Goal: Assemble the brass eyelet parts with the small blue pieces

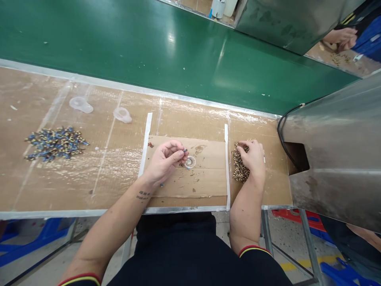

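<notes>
I have the left hand (166, 161) pinched on a small dark-blue piece (185, 151), at the near left edge of a clear round shallow dish (190, 162) over the flat brown cardboard sheet (208, 178). A light fingertip pinch suits so small a part, leaving its end exposed and visible. My right hand (254, 157) reaches to the far part of the loose pile of tiny brass-coloured pieces (240, 169) on the right; I can't tell whether its fingertips are clamped on one. I'd pick from the pile's edge, wrist relaxed, to avoid scattering the rest.
</notes>
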`<state>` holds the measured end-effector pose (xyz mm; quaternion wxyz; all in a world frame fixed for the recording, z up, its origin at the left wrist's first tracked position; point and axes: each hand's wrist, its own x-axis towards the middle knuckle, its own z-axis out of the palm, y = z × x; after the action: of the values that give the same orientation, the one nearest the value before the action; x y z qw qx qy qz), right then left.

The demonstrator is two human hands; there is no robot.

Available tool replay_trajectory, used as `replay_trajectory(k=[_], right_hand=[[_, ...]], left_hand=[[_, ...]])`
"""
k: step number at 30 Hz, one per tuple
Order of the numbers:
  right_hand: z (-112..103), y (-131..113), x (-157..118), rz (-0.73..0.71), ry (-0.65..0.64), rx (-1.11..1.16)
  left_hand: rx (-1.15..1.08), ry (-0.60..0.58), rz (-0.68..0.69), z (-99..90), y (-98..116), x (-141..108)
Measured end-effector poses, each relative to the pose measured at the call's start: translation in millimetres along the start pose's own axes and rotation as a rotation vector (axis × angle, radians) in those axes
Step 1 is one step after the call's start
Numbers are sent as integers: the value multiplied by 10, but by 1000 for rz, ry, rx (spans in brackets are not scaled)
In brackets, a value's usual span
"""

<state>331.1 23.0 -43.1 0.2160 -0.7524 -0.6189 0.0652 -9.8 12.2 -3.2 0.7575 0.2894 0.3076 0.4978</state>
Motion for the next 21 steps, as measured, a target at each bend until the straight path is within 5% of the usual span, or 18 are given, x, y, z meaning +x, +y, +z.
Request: replay_trajectory(k=[11,16,21], right_hand=[[-57,-206,43,-54,-1,155],[-101,-739,-171,-241,138,622],[-74,-1339,-442,-507,67,875]], left_hand=[[62,55,7,32,-16,-22],[148,3,91,64,-92,-38],[243,14,188,99,-94,-77]])
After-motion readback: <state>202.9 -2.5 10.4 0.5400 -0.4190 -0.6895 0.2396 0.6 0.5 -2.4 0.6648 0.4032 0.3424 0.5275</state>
